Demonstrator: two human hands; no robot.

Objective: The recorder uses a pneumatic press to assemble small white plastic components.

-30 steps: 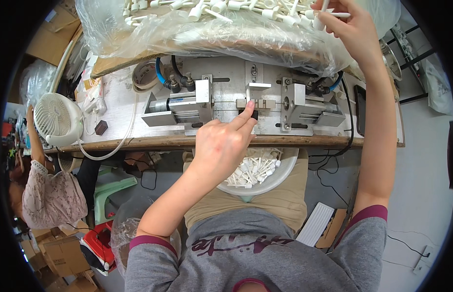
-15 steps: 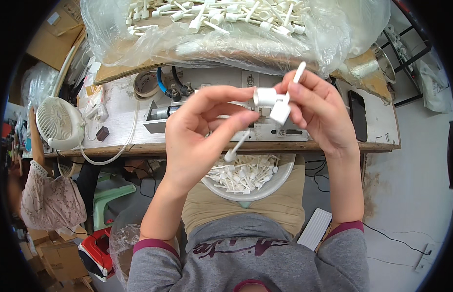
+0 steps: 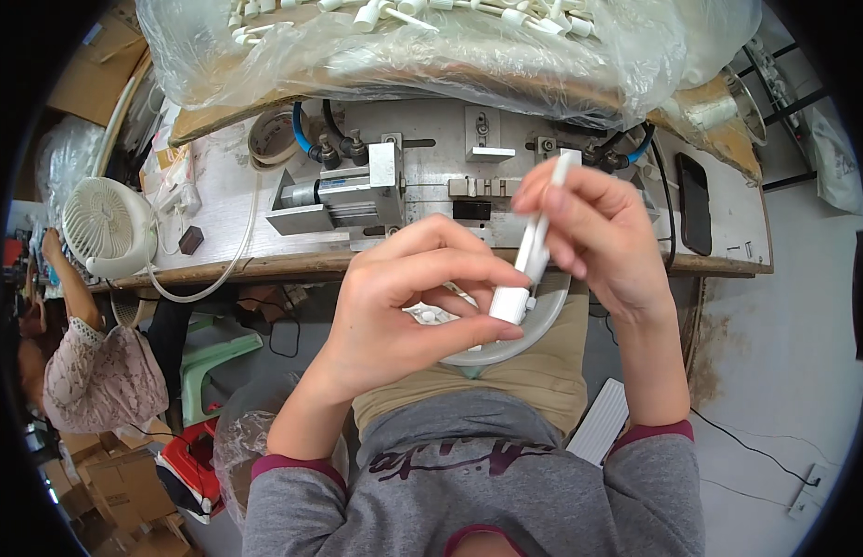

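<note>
Both hands meet above the lap, just off the workbench's (image 3: 264,265) front edge — the right hand (image 3: 603,232) pinches a white plastic tube (image 3: 534,243) between closed fingers, held near upright. The left hand (image 3: 408,311) closes thumb and fingers on its white cap end (image 3: 508,304), over a bowl (image 3: 543,316) of white parts.

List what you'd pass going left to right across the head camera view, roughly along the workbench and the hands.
White desk fan → grey pneumatic cylinder block → left hand → white plastic tube piece pinched by both hands → right hand → black phone lying on the workbench.
</note>
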